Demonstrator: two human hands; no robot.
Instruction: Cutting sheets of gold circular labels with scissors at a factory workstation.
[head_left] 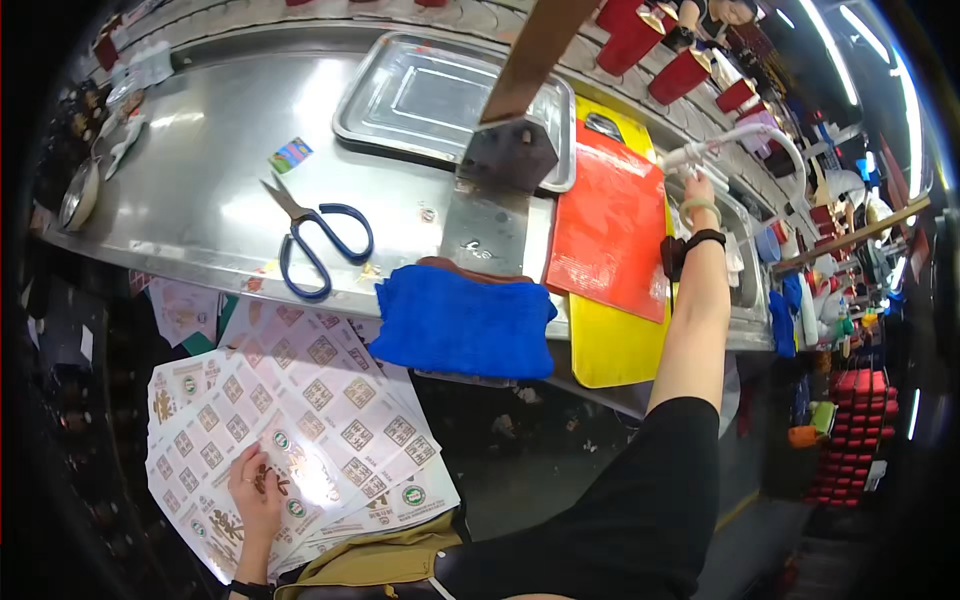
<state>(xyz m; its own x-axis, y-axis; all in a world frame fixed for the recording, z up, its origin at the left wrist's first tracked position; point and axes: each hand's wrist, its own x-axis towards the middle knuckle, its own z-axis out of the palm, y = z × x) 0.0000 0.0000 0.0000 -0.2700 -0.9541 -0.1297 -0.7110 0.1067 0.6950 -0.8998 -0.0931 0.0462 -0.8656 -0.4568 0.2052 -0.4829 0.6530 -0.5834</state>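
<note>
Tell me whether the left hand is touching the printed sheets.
Touching. The head view shows the left hand lying flat on top of the fanned printed sheets, its fingers pressed on the paper with no gap visible.

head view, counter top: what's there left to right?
Scissors → blue cloth → red board → right hand at the faucet. The left hand is lower down, resting on printed sheets, off the counter.
</note>
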